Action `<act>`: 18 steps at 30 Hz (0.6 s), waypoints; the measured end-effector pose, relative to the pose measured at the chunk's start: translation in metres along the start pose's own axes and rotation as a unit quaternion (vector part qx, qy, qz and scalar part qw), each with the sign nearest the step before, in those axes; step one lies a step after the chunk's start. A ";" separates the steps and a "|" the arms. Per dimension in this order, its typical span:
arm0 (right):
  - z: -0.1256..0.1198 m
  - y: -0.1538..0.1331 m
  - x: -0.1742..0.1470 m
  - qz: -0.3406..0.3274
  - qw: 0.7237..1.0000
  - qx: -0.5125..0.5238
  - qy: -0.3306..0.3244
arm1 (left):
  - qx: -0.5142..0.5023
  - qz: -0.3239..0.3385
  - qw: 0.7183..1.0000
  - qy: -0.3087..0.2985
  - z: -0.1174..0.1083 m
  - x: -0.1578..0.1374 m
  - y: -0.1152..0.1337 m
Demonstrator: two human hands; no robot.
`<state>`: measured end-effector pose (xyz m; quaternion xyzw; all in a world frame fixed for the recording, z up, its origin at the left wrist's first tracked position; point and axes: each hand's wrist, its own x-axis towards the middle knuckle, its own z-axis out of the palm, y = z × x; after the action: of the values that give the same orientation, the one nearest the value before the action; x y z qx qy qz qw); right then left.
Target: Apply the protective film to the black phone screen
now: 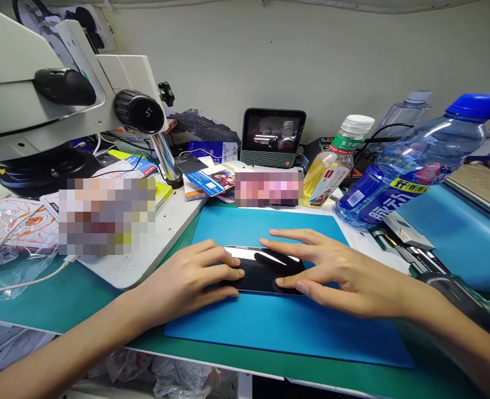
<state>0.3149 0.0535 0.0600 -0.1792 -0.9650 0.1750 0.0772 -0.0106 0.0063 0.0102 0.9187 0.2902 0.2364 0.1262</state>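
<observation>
A black, glossy smartphone (256, 280) lies flat on the blue mat (269, 327), its long side running left to right. Bright light reflects along its far edge. My left hand (189, 280) holds its left end, with bent fingers on the dark face and the thumb by the near edge. Over the right end is my right hand (336, 271), fingers stretched and spread. One of its fingertips presses the dark face near the front edge, while the upper fingers reach over the far side.
A microscope (137, 111) stands at left on a white base (174, 233). Behind the mat are a small screen device (273, 138), cards and boxes. At right stand a yellow drink bottle (331, 166) and a large blue-capped bottle (419, 160), near tools (419, 257).
</observation>
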 end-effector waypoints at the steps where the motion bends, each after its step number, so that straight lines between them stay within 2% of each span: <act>1: 0.000 -0.001 0.001 -0.003 1.000 0.000 -0.002 | 0.001 -0.002 1.000 0.000 0.000 0.000 0.000; 12: 0.025 -0.013 0.013 -0.010 0.998 -0.027 -0.049 | -0.013 -0.011 1.000 0.000 0.005 -0.004 -0.003; 18: 0.028 -0.012 0.020 -0.068 0.996 -0.059 0.015 | -0.014 -0.009 1.000 -0.014 0.002 -0.004 -0.002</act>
<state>0.2868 0.0420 0.0404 -0.1198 -0.9824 0.1094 0.0930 -0.0132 0.0057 0.0060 0.9174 0.2931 0.2267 0.1451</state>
